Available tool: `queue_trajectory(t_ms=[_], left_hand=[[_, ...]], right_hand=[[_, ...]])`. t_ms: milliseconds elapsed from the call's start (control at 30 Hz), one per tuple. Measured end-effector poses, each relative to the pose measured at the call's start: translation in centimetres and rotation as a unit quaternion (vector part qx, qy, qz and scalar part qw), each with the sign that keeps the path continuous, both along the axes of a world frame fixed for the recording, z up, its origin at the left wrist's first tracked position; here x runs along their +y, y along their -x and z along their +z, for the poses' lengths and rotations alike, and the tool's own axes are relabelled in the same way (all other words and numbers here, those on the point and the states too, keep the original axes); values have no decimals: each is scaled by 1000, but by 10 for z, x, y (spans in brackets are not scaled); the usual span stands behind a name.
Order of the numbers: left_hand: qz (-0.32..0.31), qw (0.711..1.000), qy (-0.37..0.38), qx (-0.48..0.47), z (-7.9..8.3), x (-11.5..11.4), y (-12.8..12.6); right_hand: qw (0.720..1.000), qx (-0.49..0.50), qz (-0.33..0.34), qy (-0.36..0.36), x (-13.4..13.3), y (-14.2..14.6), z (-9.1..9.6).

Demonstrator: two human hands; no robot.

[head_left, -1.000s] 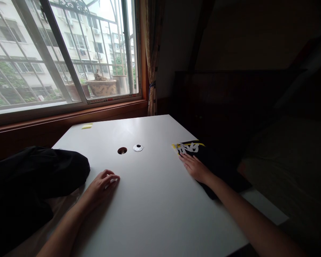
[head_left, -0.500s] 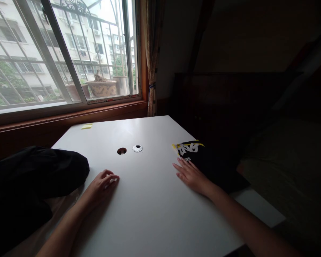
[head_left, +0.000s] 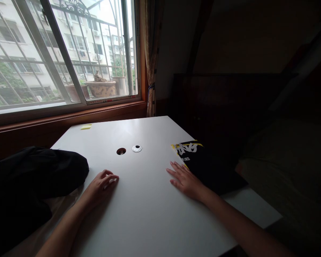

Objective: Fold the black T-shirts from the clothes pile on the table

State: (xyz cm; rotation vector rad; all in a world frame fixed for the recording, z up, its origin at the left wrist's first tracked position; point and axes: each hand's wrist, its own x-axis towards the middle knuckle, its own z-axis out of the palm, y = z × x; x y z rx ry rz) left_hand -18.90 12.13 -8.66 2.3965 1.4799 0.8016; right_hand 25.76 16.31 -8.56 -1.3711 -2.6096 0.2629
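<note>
My left hand (head_left: 103, 184) rests on the white table (head_left: 139, 210) with its fingers loosely bent and nothing visible in them. Spread flat on the tabletop, my right hand (head_left: 186, 181) is open beside the left edge of a flat black item (head_left: 211, 164). That item has bold white lettering and yellow lines at its far end; whether it is cloth or a bag I cannot tell. Beyond my hands, a round hole (head_left: 121, 151) pierces the tabletop. Just right of it lies a silvery round cap (head_left: 137, 148) with a dark opening.
A bunched black cloth (head_left: 40, 175) covers the table's left side. Yellow paper slips (head_left: 86, 126) lie near the far left edge. Behind the table are a barred window (head_left: 91, 57) and a tied curtain (head_left: 151, 60). The right side is very dark.
My right hand has slid left and slightly toward me, off the lettering of the black item. My left hand stays in place.
</note>
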Motion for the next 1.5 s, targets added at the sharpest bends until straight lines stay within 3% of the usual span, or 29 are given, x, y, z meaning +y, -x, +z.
queue_trajectory(t_ms=[133,367,600,767,867,933,1000,1100,1200,1300,1367,1433,1500], left_hand=[[1,1000,-2,0,-1,1,1],[6,1000,-12,18,4,-2,-1],[84,985,-106,103,19,-10,-2],[217,936,-250,118,66,-19,13],[352,872,-324,101,98,-35,42],[424,830,-351,92,107,-48,69],[493,798,-339,70,103,-60,98],[509,817,-264,57,86,-69,132],[513,823,-229,84,78,-71,147],[548,804,-201,113,84,-72,141],[558,794,-221,100,91,-71,130],[540,795,-268,73,96,-67,117],[490,816,-300,58,95,-60,102]], right_hand=[[1000,-1,3,11,-6,5,1],[997,7,66,26,-7,32,4],[997,12,75,-8,14,60,1],[993,76,85,-43,16,55,-6],[991,92,86,-51,16,52,-7],[990,98,90,-53,16,51,-7],[989,101,93,-54,17,52,-6],[990,98,88,-51,17,52,-6],[991,93,82,-43,16,53,-5],[991,96,80,-40,15,53,-4],[991,102,81,-39,15,53,-4],[991,105,78,-39,14,53,-3],[991,106,74,-37,13,53,-2]])
